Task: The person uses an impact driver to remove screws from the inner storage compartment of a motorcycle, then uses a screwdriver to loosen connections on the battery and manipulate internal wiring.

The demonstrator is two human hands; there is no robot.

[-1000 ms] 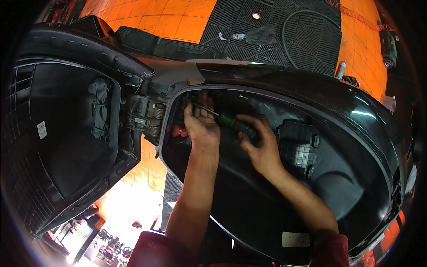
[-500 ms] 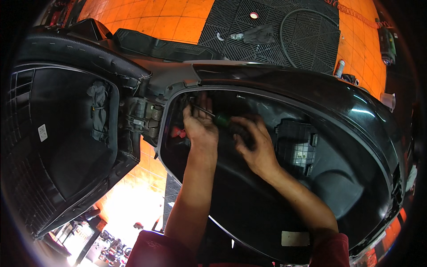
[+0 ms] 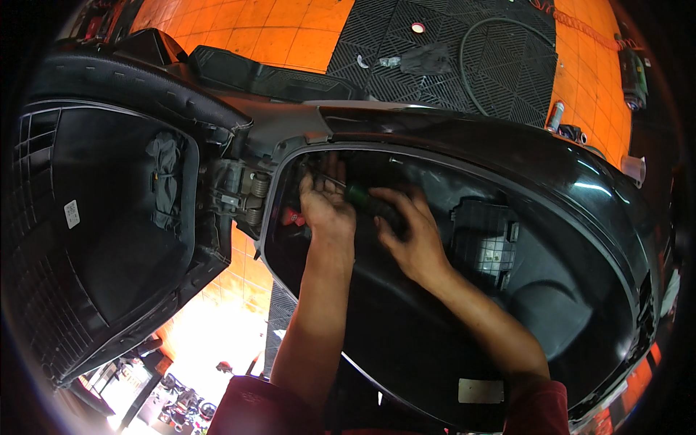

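Inside the black under-seat compartment [image 3: 551,319] of a scooter, my right hand [image 3: 412,235] grips a screwdriver [image 3: 357,193] with a green and black handle, its shaft angled up to the left toward the compartment's front wall. My left hand [image 3: 326,199] is palm up at that front end, fingers apart and loosely bent below the shaft; whether they touch it I cannot tell. The screwdriver's tip is hard to make out in shadow. A red object [image 3: 291,216] sits just left of my left wrist. A ribbed black panel [image 3: 484,239] lies to the right.
The raised seat [image 3: 101,203] with a strapped dark pouch [image 3: 165,181] hangs at left on a metal hinge [image 3: 239,192]. Beyond the glossy body [image 3: 471,127] are orange floor tiles, black mats, a hose [image 3: 471,43], a spray can [image 3: 555,116] and a plastic cup [image 3: 633,169].
My right hand and the screwdriver handle have shifted slightly left, toward my left hand. My left hand has stayed in nearly the same place.
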